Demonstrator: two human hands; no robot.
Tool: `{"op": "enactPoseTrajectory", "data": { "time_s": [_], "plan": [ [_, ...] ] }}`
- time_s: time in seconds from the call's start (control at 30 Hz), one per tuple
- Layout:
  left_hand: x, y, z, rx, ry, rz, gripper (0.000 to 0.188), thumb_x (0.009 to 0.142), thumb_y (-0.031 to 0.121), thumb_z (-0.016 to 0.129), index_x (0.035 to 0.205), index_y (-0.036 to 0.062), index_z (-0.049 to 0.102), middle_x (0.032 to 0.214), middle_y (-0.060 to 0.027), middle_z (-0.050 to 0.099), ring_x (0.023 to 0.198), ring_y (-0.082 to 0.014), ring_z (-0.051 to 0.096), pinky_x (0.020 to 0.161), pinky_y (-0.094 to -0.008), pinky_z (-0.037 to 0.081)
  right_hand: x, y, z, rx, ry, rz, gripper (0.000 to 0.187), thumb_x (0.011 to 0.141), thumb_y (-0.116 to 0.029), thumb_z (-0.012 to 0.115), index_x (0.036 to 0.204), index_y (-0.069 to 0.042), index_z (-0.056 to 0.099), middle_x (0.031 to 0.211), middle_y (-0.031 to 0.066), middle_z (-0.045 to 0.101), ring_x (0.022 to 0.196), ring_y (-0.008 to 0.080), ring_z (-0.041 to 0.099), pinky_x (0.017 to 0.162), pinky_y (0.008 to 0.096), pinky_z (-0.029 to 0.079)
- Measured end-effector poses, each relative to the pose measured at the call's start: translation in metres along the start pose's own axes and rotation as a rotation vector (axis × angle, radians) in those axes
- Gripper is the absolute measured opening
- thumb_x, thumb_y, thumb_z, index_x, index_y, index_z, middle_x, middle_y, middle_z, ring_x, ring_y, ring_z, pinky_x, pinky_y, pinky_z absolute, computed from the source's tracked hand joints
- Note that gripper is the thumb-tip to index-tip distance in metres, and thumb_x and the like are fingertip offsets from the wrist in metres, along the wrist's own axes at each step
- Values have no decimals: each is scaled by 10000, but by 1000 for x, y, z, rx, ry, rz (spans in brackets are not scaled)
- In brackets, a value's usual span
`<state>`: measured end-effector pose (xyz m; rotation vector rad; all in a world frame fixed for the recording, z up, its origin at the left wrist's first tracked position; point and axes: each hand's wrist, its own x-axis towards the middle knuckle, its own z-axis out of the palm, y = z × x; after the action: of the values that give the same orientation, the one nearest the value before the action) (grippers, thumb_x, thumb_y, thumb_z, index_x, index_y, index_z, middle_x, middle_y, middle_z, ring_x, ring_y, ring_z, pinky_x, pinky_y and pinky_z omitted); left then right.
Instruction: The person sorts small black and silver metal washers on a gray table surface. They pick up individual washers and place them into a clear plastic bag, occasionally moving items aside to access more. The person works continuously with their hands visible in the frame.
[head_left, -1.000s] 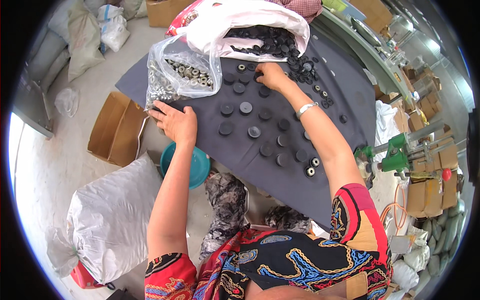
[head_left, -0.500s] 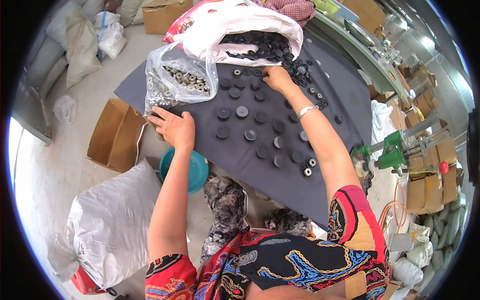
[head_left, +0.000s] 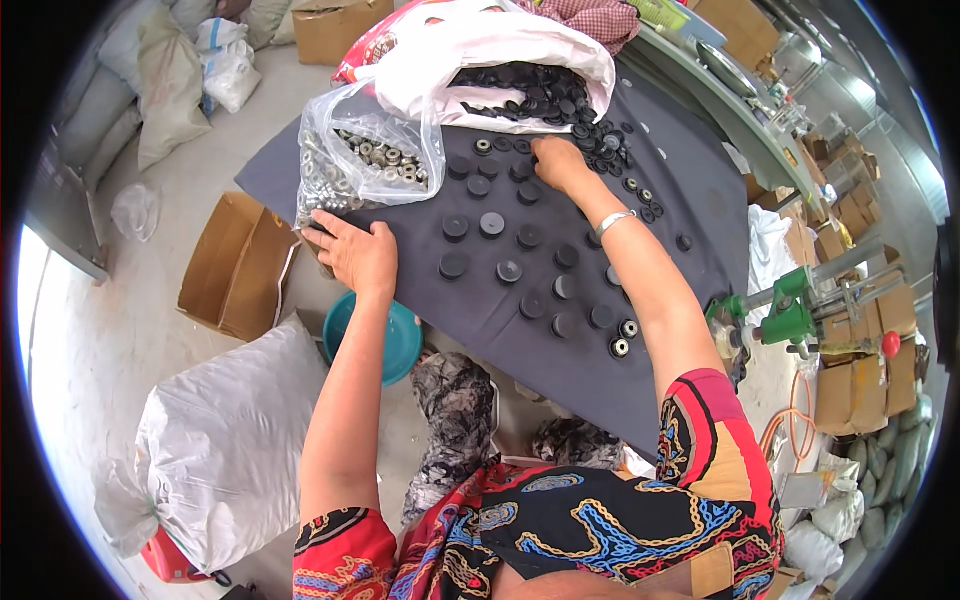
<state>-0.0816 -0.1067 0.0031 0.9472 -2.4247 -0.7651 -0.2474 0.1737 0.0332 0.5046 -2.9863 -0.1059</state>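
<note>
My left hand (head_left: 360, 255) rests at the table's left edge, fingers spread, its fingertips against the bottom corner of a clear plastic bag (head_left: 428, 160). Inside that bag lie many small silvery metal rings (head_left: 385, 158). At the far side of the table my right hand (head_left: 560, 165) is closed, its fingertips bent down beside a black round cap (head_left: 522, 147); whatever they pinch is hidden. Toward me, several black discs (head_left: 529, 236) stand spaced out on the dark cloth. Two with metal rings (head_left: 620, 347) sit near my right forearm.
A white sack (head_left: 420, 75) spills black caps (head_left: 600, 150) onto the dark-covered table (head_left: 440, 310). A green hand press (head_left: 790, 308) stands at the right edge. Below on the left are a teal basin (head_left: 402, 345), an open cardboard box (head_left: 215, 275) and a full white sack (head_left: 230, 430).
The whole view has shifted slightly to the right. My right fingers look a little more curled in; my left hand stays by the clear bag.
</note>
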Motion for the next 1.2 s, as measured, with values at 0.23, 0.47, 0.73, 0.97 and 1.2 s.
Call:
{"op": "enactPoseTrajectory", "data": {
  "time_s": [0.23,0.47,0.73,0.97,1.2],
  "plan": [
    [0,0,0,-2,5,-3,870,746,240,584,1435,-42,133,1450,-344,154,1131,-494,433,955,-483,416,-20,0,-5,254,222,-26,359,701,-144,677,1024,-2,613,985,205,628,913,360,618,817,426,492],
    [-1,2,-2,-11,-4,-2,875,748,243,593,1435,-41,132,1450,-343,152,1140,-496,424,961,-482,412,-41,-4,-13,527,143,154,362,673,-163,694,981,13,624,971,208,642,929,356,616,815,408,490],
    [-1,0,-2,-22,-4,0,875,747,234,590,1436,-38,124,1447,-351,148,1149,-503,414,969,-486,406,-44,1,-22,174,-92,64,323,687,-201,661,926,16,656,1013,242,618,937,373,607,818,430,484],
    [-1,-1,-3,-27,-5,0,875,744,231,590,1432,-46,125,1441,-358,154,1149,-509,410,959,-499,411,5,-32,-35,341,142,-84,350,681,-185,653,986,-14,671,953,232,645,939,353,618,832,428,482],
    [0,-1,-1,-29,-4,4,875,744,229,589,1432,-48,125,1438,-361,156,1147,-511,409,955,-505,410,34,-66,-19,282,93,-90,307,703,-157,661,983,-35,683,970,202,657,935,341,630,831,418,493]
  ]
}}
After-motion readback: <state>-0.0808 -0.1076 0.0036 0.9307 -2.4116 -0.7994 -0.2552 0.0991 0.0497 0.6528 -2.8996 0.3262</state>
